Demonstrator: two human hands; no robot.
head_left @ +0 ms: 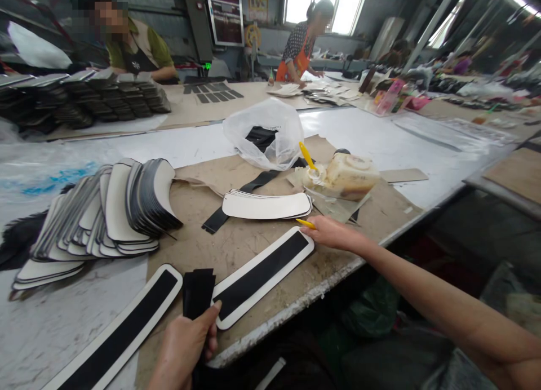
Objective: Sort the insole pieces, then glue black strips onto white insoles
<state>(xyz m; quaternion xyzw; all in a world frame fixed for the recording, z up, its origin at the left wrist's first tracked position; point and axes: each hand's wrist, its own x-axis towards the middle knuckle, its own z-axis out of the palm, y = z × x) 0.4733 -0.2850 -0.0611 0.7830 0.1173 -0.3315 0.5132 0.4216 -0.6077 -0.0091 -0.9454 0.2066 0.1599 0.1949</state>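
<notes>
My left hand [186, 339] is closed around a bunch of black strips [198, 291], with its thumb at the near end of a long white panel [270, 293]. A black band [262, 274] lies along the middle of that panel. My right hand [327, 232] is at the panel's far end, its fingers closed on a thin yellow stick-like tool [305, 224]; its other end is hidden. Just beyond lies a small stack of curved white pieces [266, 204]. To the left, a second white panel [168, 273] carries a black band too.
Many curved pieces [122, 204] lean in a pile at left. Behind are a plastic bag [291, 125] holding black material and a stained container [355, 176] with a yellow handle [307, 155]. Two people [139, 52] work across the table; its front edge [296, 314] runs diagonally.
</notes>
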